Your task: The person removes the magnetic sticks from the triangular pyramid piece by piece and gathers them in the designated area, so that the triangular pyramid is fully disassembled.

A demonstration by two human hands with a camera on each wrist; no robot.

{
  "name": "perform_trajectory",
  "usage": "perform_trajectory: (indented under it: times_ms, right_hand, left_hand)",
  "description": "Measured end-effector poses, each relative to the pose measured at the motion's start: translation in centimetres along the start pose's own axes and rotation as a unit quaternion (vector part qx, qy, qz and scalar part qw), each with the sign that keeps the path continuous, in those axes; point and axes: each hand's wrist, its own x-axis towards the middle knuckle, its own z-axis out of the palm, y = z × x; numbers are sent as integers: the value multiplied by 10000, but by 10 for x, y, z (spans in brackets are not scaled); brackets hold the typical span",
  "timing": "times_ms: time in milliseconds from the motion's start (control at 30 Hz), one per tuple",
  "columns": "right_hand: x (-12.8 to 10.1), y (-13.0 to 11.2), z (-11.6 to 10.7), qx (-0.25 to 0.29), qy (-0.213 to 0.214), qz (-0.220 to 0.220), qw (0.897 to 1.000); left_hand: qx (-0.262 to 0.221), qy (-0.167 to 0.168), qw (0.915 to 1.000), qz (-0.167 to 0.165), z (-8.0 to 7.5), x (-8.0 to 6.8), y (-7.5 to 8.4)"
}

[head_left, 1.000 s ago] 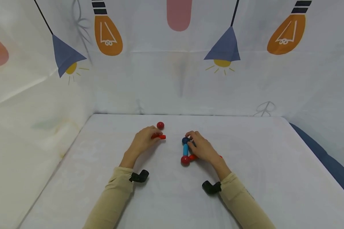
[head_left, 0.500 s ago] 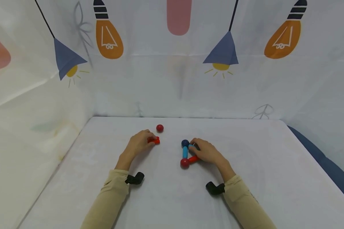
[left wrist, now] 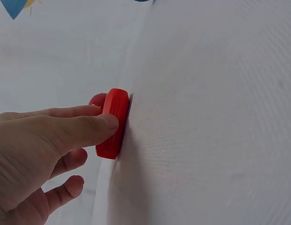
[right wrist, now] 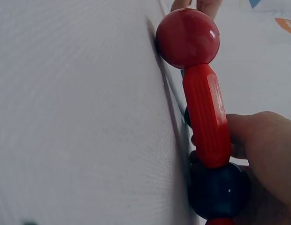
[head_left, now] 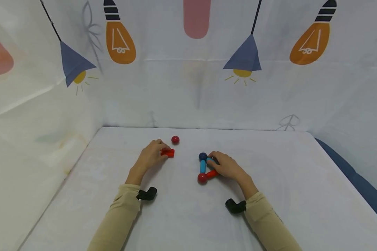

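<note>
My left hand [head_left: 157, 154] pinches a short red stick [head_left: 168, 152] on the white table [head_left: 182, 216]; in the left wrist view the thumb [left wrist: 84, 129] presses on the red stick [left wrist: 112, 124]. A loose red ball [head_left: 175, 139] lies just beyond it. My right hand [head_left: 218, 163] grips a small frame: a dark blue ball [head_left: 202, 156], a light blue stick [head_left: 202, 167], a red ball [head_left: 202, 178] and a red stick [head_left: 212, 173]. The right wrist view shows that red ball [right wrist: 187, 38], red stick [right wrist: 206, 115] and a dark ball [right wrist: 219, 190] against my fingers [right wrist: 263, 154].
White cloth walls printed with lamps and bulbs [head_left: 119, 38] close in the back and left sides. The table's right edge [head_left: 348, 167] drops to a dark blue surface. Black wrist camera mounts [head_left: 147, 194] sit at both cuffs.
My left hand drew the red stick slightly back and left, away from the loose red ball. My right hand slid off the dark blue ball, which now shows fully.
</note>
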Motion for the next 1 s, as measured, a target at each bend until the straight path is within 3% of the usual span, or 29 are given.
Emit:
perform_trajectory:
  times_ms: [200,367,467,567,667,767,1000]
  right_hand:
    - [1,2,1,-48,-59,-106,9999]
    - [2,2,3,-224,-151,-361,9990]
    - [2,2,4,-215,-234,-604,9977]
    - [1,2,5,-145,-245,-834,9961]
    - [1,2,7,-86,-207,-953,9952]
    - [2,3,7,-91,-150,-1018,9946]
    - [3,7,3,-170,257,-780,9965]
  left_hand:
    - [-116,8,9999,24,2,-1,2]
    - [-267,112,9987,423,12,3,23]
    - [-466,-223,9941,953,22,6,41]
    - [-663,-730,9835,1519,30,9,59]
    - [-744,-1046,9759,1765,36,12,71]
    - [-692,-1036,9781,1665,39,14,75]
    - [-802,-675,9851,1361,36,16,73]
